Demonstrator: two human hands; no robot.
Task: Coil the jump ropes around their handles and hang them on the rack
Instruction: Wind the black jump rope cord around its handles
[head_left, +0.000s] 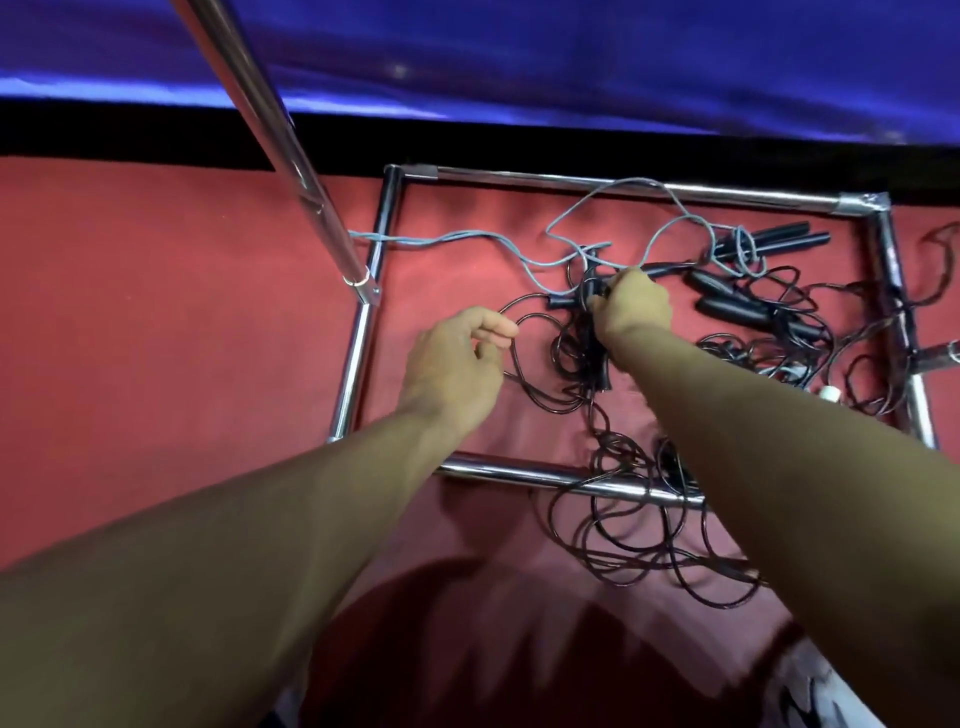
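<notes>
The right hand (631, 306) pinches a black handle (563, 300) to steady it; the left hand (460, 358) curls round black rope (524, 374), ready for coiling.

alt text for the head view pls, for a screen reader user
Two bare hands work a tangle of black jump ropes on a red cloth inside a chrome rack base frame: the right hand grips a bundle of black handles and rope, the left hand pinches a rope loop. A grey rope and more black handles lie beyond.
</notes>
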